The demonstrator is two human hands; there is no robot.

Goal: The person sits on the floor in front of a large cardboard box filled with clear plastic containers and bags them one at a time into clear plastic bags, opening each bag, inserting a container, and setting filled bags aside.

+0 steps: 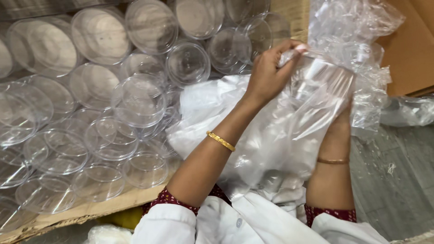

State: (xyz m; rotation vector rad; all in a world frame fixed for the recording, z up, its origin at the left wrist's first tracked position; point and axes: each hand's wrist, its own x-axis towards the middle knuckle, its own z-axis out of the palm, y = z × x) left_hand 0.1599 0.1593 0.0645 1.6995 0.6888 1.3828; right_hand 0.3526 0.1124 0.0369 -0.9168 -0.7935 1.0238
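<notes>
My left hand (269, 72) pinches the top edge of a clear plastic bag (312, 104) near the middle of the view. My right hand (341, 124) is mostly hidden behind the bag, with only the wrist and a thin bangle showing; it seems to hold the bag from the far side. The bag looks to wrap a stack of clear round containers, though the crinkled film blurs them. A gold bangle sits on my left wrist.
Several clear round plastic lids or containers (140, 101) lie heaped in a cardboard box (68, 214) at left. More crumpled clear film (357, 22) rises at the upper right beside a brown cardboard wall (409, 49). Grey floor (393, 176) lies right.
</notes>
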